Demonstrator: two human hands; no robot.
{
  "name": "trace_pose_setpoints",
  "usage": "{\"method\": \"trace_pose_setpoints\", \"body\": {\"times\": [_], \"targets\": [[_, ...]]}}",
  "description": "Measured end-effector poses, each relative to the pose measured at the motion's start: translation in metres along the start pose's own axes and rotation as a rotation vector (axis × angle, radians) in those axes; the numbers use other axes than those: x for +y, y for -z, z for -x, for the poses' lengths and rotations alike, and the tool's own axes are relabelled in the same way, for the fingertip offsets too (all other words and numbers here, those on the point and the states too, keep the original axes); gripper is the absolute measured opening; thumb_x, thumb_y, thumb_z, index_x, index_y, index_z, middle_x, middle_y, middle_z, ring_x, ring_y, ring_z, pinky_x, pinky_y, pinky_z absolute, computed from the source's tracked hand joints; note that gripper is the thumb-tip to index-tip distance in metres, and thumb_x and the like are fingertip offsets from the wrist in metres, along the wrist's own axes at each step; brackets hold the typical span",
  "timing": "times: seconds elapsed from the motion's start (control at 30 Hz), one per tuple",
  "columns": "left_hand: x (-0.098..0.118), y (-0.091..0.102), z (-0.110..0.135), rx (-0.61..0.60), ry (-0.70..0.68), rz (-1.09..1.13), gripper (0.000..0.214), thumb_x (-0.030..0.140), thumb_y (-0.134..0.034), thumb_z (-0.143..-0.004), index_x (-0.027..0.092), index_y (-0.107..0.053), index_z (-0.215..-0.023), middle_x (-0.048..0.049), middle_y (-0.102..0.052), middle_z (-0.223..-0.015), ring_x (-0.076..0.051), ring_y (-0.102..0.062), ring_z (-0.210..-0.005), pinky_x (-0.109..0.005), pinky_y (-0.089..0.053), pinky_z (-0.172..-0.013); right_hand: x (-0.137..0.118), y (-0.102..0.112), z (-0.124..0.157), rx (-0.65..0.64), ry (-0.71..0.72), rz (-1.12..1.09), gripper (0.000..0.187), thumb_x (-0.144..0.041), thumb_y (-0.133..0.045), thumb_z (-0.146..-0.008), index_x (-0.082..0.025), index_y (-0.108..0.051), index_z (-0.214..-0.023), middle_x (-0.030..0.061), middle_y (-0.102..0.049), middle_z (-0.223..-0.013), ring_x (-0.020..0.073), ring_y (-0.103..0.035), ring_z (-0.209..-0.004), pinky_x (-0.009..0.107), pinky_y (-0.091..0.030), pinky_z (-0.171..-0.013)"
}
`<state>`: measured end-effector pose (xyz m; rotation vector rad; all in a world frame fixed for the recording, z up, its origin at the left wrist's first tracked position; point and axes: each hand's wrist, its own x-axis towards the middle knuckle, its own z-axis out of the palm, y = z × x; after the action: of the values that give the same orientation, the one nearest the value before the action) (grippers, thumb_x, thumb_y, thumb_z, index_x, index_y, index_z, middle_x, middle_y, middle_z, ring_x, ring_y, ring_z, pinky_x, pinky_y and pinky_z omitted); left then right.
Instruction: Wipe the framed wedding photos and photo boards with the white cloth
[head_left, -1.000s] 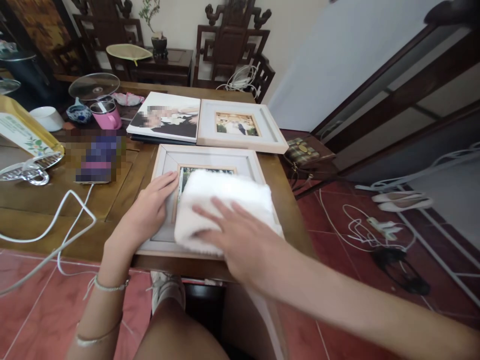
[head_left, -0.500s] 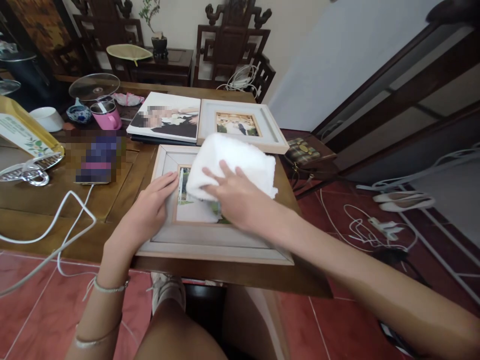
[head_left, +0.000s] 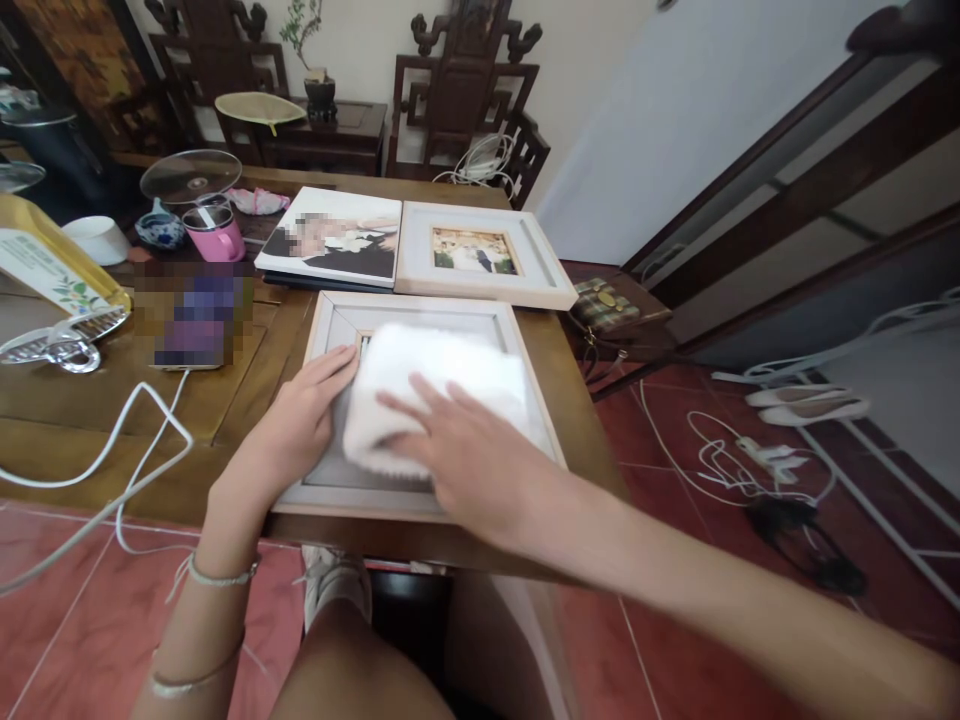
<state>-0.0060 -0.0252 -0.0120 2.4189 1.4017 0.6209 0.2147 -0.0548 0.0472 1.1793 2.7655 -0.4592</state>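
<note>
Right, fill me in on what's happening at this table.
A person's right hand is spread on a white cloth, which lies against a picture frame and hides most of its photo. Their left hand rests on the frame's left side. The frame lies on the wooden table; beyond it are another framed picture and a photo panel.

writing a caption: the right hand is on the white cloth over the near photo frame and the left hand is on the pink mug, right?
The left hand is not on the pink mug; the head view shows it on the left side of the near photo frame. The rest stands.
</note>
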Motion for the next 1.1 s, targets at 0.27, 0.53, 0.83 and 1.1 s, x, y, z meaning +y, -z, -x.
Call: {"method": "trace_pose_setpoints", "body": {"times": [0.27, 0.53, 0.83, 1.1], "targets": [[0.003, 0.003, 0.001, -0.019, 0.012, 0.024, 0.067, 0.001, -0.033, -0.081, 0.013, -0.048, -0.145, -0.0117, -0.042, -0.156, -0.024, -0.036, -0.146, -0.048, -0.028, -0.121, 0.064, 0.006, -0.062, 0.306, -0.162, 0.226, 0.067, 0.001, -0.049, -0.080, -0.014, -0.050, -0.145, 0.0114, -0.026, -0.163, 0.0406, -0.012, -0.150, 0.063, -0.017, -0.120], [0.001, 0.001, 0.000, 0.002, 0.000, -0.007, 0.065, 0.002, -0.033, -0.081, 0.011, -0.049, -0.143, -0.0130, -0.045, -0.154, -0.024, -0.039, -0.144, -0.048, -0.031, -0.120, 0.009, 0.011, -0.017, -0.050, -0.070, 0.141, 0.070, 0.006, -0.052, -0.074, -0.022, -0.060, -0.137, 0.0098, -0.028, -0.162, 0.0460, -0.014, -0.147, 0.069, -0.023, -0.115], [0.003, 0.003, -0.002, -0.017, 0.006, 0.007, 0.058, 0.009, -0.035, -0.087, 0.007, -0.049, -0.144, -0.0147, -0.043, -0.155, -0.024, -0.038, -0.145, -0.046, -0.032, -0.120, -0.026, 0.025, 0.041, -0.236, 0.305, -0.125, 0.062, -0.003, -0.058, -0.074, -0.031, -0.066, -0.128, -0.0042, -0.037, -0.157, 0.0322, -0.023, -0.148, 0.056, -0.025, -0.120], [0.004, 0.002, -0.002, 0.021, 0.013, -0.013, 0.063, 0.004, -0.032, -0.082, 0.007, -0.049, -0.143, -0.0155, -0.046, -0.152, -0.024, -0.040, -0.143, -0.047, -0.032, -0.120, 0.026, 0.016, 0.001, -0.005, 0.109, -0.056, 0.072, 0.006, -0.045, -0.068, -0.025, -0.064, -0.130, 0.0017, -0.037, -0.158, 0.0237, -0.021, -0.150, 0.050, -0.021, -0.122]]}}
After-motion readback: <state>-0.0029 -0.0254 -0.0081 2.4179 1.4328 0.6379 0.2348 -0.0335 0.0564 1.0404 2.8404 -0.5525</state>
